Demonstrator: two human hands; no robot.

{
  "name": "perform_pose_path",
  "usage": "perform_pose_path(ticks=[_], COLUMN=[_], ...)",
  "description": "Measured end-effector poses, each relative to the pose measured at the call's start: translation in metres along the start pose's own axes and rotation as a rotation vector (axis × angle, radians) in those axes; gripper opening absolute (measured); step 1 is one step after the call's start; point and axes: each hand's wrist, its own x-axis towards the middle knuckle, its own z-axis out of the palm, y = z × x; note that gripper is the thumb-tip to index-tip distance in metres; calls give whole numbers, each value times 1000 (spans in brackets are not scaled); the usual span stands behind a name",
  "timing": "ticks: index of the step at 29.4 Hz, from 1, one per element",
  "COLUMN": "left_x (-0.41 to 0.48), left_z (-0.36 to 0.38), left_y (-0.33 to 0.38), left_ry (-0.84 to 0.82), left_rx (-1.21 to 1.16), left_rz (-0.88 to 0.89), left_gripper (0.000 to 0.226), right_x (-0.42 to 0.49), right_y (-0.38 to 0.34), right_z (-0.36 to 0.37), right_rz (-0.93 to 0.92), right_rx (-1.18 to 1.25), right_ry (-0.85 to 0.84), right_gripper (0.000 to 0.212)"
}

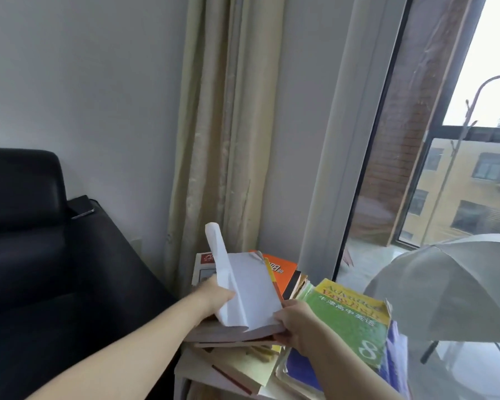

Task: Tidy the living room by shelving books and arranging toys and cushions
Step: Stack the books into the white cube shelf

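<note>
Both my bare arms reach forward over a messy pile of books. My left hand holds the left edge of a thick white paperback book, thumb resting on its top page; the fingers go under the book, hidden from view, so I can't say how tightly they curl. My right hand grips the book's near right corner, fingers curled around the page edges. The book lies tilted between my hands, resting on a loose stack of worn books just below them. Its curled white cover flap stands up above my left hand.

Just right of my right hand, touching the wrist, lies a green and yellow English textbook marked with a large 8. Beyond both hands sits a bright orange book. Farther right is a clear grey open umbrella, beside a tall dark-framed window. A beige pleated curtain hangs beyond my hands. Left of my left arm is a black leather sofa, with a dark smartphone on its armrest.
</note>
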Motion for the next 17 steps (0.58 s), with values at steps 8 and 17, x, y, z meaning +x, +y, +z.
perform_pose_path(ticks=[8,17], left_x=[12,-12], left_z=[40,29], left_y=[-11,6], left_ry=[35,-393], left_rx=[537,879], left_rz=[-32,138], left_gripper=[69,87], right_x=[9,9], right_y=[4,-10], right_z=[-5,0], right_rz=[-14,-27], right_rx=[-119,-203], right_ry=[39,-84], right_gripper=[22,69])
